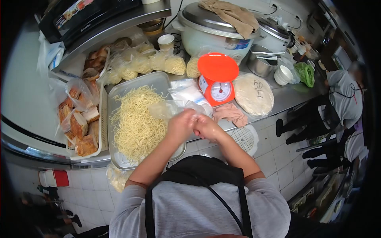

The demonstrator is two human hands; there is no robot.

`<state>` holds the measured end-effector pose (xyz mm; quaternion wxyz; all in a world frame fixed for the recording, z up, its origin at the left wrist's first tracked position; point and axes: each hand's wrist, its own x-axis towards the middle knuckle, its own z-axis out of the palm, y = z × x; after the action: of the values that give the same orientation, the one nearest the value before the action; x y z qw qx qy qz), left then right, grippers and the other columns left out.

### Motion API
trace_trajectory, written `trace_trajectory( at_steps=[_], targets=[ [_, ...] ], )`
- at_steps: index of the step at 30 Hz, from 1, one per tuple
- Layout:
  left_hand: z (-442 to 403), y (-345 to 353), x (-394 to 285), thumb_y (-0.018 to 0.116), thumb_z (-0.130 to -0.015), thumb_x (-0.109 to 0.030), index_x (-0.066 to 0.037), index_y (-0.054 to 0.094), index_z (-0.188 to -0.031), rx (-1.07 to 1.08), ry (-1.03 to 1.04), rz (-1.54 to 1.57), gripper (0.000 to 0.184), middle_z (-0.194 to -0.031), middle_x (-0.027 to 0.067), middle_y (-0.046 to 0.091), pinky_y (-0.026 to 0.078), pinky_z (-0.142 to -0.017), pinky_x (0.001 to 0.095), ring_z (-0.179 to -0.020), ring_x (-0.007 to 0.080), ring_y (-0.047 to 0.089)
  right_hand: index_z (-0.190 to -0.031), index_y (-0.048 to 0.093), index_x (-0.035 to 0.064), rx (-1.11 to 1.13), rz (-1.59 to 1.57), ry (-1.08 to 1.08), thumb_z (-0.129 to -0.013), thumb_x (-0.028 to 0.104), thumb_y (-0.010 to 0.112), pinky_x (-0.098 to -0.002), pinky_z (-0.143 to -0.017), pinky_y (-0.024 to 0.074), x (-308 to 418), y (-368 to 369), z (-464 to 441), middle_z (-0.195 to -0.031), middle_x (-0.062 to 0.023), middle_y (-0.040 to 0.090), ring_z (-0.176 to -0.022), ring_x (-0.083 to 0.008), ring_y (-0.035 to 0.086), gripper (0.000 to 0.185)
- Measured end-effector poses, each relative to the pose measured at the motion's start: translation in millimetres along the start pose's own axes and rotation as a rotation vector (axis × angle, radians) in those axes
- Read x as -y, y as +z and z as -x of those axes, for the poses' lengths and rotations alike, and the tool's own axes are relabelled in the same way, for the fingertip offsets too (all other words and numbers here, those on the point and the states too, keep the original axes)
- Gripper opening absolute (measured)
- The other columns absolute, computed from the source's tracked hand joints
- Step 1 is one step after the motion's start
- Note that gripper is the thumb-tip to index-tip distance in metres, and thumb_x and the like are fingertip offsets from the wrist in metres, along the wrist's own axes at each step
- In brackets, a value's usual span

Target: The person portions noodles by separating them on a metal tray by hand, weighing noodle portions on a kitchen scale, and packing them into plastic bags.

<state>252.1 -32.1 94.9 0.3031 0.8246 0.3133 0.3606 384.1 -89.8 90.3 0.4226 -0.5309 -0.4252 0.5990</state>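
Observation:
Both hands are close together over the counter's front edge. My left hand (183, 125) has its fingers closed on a clear plastic bag (164, 109), which stretches out over the right side of the noodles. My right hand (208, 127) touches it, fingers curled at the bag's gathered end. Yellow noodles (139, 123) lie heaped in a metal tray (158, 81) left of the hands. Behind the hands, a stack of clear bags (190, 92) lies beside a red scale (218, 75). A pink cloth (231, 114) is just right of my right hand.
Bagged noodles (173, 64) line the back. A basket (104, 119) of meat pieces (84, 139) stands left. Right of the scale lies a round wrapped stack (254, 94). Large cookers (214, 37), a metal pot (262, 65) and cups (283, 75) stand behind. People stand at the far right.

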Motion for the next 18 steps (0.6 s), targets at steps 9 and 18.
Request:
trace_trajectory(
  at_steps=[9,18],
  targets=[
    [-13.7,88.9,-61.9,0.058,-0.066,-0.009,-0.009,0.056,-0.075,0.175,0.599,-0.020,0.009,-0.071,0.0057,0.056,0.042,-0.052,0.0330,-0.060,0.0222,0.055,-0.113,0.044,0.0117,-0.029,-1.186,-0.444,-0.084,0.047,0.042,-0.0353,-0.078,0.0438,-38.3,-68.5,-23.3,-0.098,-0.0098,0.051,-0.090,-0.0239,0.052,0.046],
    [-45.7,118.8,-12.5,0.049,-0.079,-0.008,-0.002,0.053,-0.087,-0.013,0.195,0.227,0.012,-0.080,0.0078,0.055,0.042,-0.068,0.0282,-0.075,0.0166,0.053,-0.135,0.000,0.0103,-0.600,-0.612,-0.770,-0.080,0.056,0.036,-0.0389,-0.104,0.0007,-29.0,-170.5,-8.8,-0.140,-0.0082,-0.008,-0.129,-0.0206,-0.005,0.079]
  ],
)
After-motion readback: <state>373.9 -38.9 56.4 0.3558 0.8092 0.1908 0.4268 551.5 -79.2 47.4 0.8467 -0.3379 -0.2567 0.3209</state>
